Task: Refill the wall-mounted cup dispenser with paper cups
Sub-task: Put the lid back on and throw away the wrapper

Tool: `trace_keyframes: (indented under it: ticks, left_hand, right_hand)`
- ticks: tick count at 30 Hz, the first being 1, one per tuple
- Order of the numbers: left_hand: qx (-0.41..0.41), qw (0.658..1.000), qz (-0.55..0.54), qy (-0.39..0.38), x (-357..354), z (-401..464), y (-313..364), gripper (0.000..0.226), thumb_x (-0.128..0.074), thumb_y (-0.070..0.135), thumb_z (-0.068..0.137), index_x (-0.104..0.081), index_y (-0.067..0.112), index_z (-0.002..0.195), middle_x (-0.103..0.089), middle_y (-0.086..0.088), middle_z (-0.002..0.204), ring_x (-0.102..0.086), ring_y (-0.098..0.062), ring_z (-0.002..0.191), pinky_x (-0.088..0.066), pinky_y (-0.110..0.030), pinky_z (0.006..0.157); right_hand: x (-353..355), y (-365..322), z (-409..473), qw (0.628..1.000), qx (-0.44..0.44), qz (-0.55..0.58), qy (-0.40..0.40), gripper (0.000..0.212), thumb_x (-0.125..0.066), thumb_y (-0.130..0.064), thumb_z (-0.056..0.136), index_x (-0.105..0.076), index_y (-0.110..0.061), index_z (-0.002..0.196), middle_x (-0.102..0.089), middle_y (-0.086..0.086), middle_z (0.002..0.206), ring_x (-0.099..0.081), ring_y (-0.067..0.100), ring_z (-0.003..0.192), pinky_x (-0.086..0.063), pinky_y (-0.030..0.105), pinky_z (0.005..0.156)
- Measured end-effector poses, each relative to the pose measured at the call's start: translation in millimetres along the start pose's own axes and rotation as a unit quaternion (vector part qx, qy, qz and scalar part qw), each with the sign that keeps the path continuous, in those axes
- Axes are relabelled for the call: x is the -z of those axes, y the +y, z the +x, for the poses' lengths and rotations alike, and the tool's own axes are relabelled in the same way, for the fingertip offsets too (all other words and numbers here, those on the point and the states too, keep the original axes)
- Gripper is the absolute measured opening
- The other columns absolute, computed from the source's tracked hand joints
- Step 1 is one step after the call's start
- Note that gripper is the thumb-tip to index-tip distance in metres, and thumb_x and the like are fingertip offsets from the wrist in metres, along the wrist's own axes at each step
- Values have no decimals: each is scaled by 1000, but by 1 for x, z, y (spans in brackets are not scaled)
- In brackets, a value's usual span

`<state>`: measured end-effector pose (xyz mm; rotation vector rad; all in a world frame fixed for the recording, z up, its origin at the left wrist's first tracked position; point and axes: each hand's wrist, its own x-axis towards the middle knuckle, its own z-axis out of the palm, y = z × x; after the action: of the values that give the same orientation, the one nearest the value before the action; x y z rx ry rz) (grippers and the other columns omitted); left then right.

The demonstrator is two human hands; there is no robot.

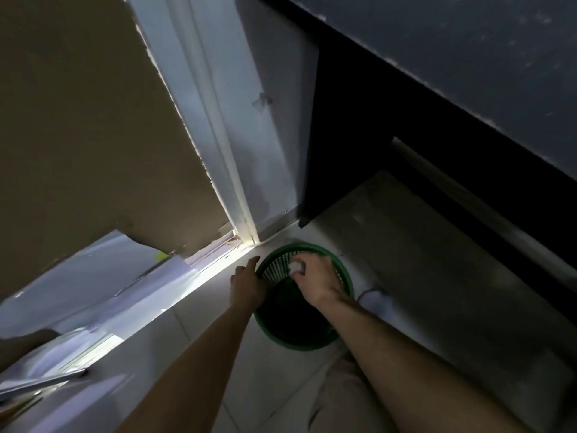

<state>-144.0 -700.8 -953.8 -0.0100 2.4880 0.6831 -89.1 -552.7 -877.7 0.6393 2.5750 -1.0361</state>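
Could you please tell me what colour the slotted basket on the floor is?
The basket is green, seen in the head view.

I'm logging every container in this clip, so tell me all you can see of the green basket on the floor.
The green basket is round, looks plastic, and has slotted lattice walls under a solid rim. It stands upright on the pale tiled floor near the door frame's foot. Its inside is dark. The left hand rests against its left rim; the right hand reaches over the opening, pinching something small and white, too unclear to identify.
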Motion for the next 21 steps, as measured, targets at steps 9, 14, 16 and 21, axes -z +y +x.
trace_keyframes:
  ticks: [9, 14, 16, 21]
  left_hand:
    - [-11, 999, -43, 10, -20, 16, -11, 43, -53, 5, 97, -56, 18, 138, -68, -10, 123, -64, -30, 112, -52, -42, 93]
    - [0, 999, -33, 1, -20, 18, -13, 44, -57, 4, 97, -55, 15, 139, -67, -11, 125, -64, -30, 113, -53, -39, 92]
    - [7, 1000, -25, -4, -18, 17, -12, 43, -58, 8, 97, -54, 13, 140, -67, -13, 125, -64, -31, 113, -53, -40, 92]
    - [7, 1000, 4, -18, -10, 10, -1, 53, -56, 17, 97, -44, 10, 148, -57, -22, 132, -60, -38, 117, -52, -42, 93]
  right_hand:
    - [-24, 35, 46, 993, -47, -81, -73, 27, -49, -4, 102, -53, -5, 128, -48, 13, 112, -57, 28, 110, -40, 28, 88]
    - [-33, 42, 50, 986, -98, -56, -121, 55, -61, -16, 100, -41, -8, 150, -43, 16, 154, -43, 33, 141, -38, 39, 114]
    - [-33, 41, 46, 985, -98, -57, -133, 68, -66, -17, 97, -32, -12, 156, -35, 14, 160, -34, 32, 147, -33, 41, 119]
    - [-20, 35, 35, 981, -97, -76, -147, 67, -63, -17, 99, -31, -12, 157, -29, 13, 163, -29, 33, 150, -30, 43, 121]
